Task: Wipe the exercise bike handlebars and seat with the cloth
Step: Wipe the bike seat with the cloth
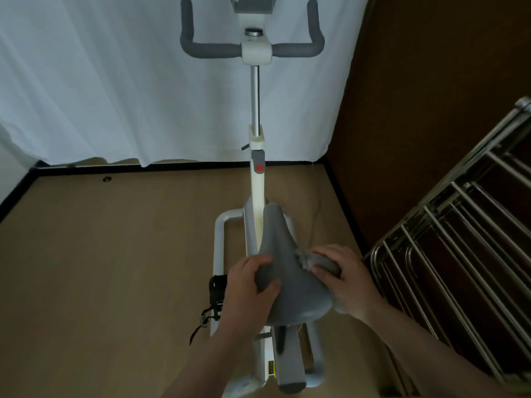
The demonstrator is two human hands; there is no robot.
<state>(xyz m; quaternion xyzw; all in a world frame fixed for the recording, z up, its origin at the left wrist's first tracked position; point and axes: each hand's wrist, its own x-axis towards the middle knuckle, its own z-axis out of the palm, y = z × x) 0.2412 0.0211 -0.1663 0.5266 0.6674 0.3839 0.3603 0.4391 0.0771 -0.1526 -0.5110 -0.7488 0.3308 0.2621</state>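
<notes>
We are on the seat step. Low in the middle of the frame, our left hand (pixel 247 285) grips the left edge of the seat (pixel 287 271), fingers curled over it to steady it. Our right hand (pixel 342 271) clutches the cloth (pixel 311 261) and presses it on the seat's right side. The handlebars (pixel 253 47) sit untouched at the top centre. Next, we judge, the cloth must sweep across toward the narrow nose, with the left hand shifting off its patch.
</notes>
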